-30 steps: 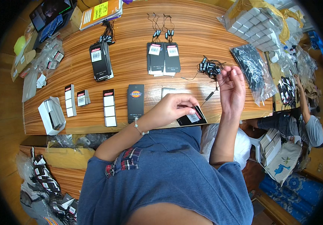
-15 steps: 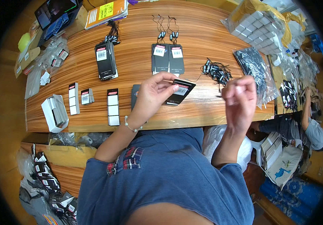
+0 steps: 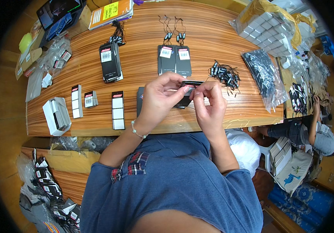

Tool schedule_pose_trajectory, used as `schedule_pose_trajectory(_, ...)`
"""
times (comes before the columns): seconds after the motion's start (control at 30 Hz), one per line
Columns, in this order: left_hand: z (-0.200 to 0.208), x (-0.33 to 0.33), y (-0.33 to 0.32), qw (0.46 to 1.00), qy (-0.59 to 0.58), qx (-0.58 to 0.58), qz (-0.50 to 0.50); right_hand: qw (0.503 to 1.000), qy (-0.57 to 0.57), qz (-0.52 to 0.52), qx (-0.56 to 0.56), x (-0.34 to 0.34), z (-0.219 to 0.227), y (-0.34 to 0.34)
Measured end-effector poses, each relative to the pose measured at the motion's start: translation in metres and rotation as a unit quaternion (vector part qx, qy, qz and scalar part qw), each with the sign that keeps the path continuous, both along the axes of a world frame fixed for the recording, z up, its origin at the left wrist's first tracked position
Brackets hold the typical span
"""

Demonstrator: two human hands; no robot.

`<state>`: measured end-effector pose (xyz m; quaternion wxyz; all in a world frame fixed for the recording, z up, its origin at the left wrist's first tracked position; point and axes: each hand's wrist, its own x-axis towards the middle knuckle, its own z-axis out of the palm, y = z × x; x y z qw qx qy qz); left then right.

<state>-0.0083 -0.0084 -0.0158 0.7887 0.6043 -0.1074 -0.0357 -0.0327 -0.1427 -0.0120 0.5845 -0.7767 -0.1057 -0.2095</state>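
Note:
My left hand (image 3: 160, 95) grips a black hang tag (image 3: 183, 103) with a white label, tilted above the table's front part. My right hand (image 3: 210, 101) is closed in a pinch against the tag's right end. A thin dark string seems to be between its fingers, mostly hidden by them. Partly under my left wrist lies a dark card (image 3: 140, 100). Beyond my hands, two stacks of black tags (image 3: 167, 66) lie side by side with their strings stretched away. To the right is a tangled heap of black tag strings (image 3: 224, 74).
At left are a thick tag stack (image 3: 111, 68), label strips (image 3: 117, 112), small labels (image 3: 90, 99) and a white box of cards (image 3: 57, 118). A plastic bag of black strings (image 3: 266, 75) and a bagged block of white boxes (image 3: 266, 29) lie right. Another person (image 3: 324, 136) sits far right.
My right hand has come left and down from beside the string heap to the tag, and its fingertips now meet the tag's edge. My left hand has stayed nearly in place, with the tag tilted differently.

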Motion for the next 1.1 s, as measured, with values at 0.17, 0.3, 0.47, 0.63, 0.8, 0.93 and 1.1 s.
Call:
schedule_pose_trajectory(0.17,0.001,-0.002,-0.003,1.000,0.005,0.017,-0.020,0.999,-0.027,-0.023,-0.009,0.002,-0.006,-0.001)
schedule_pose_trajectory(0.3,0.003,-0.004,-0.005,1.000,0.001,0.016,-0.025,0.998,-0.037,-0.040,-0.016,0.001,-0.006,0.000)
schedule_pose_trajectory(0.47,0.003,-0.005,-0.007,1.000,-0.015,0.001,-0.018,0.998,-0.026,-0.037,0.046,0.000,-0.011,0.000)
schedule_pose_trajectory(0.63,0.001,-0.005,-0.007,1.000,-0.014,-0.013,-0.024,0.998,-0.035,-0.034,0.031,0.002,-0.010,-0.001)
schedule_pose_trajectory(0.8,0.009,-0.009,-0.008,0.994,-0.071,0.083,0.005,0.998,-0.003,-0.022,0.061,0.001,-0.013,-0.003)
schedule_pose_trajectory(0.93,0.008,-0.006,-0.003,0.961,-0.196,0.191,0.038,0.950,0.119,0.090,0.275,-0.001,-0.001,-0.003)
schedule_pose_trajectory(1.1,0.013,0.006,0.005,0.831,-0.430,0.337,0.103,0.901,0.200,0.161,0.350,0.000,0.007,-0.015)
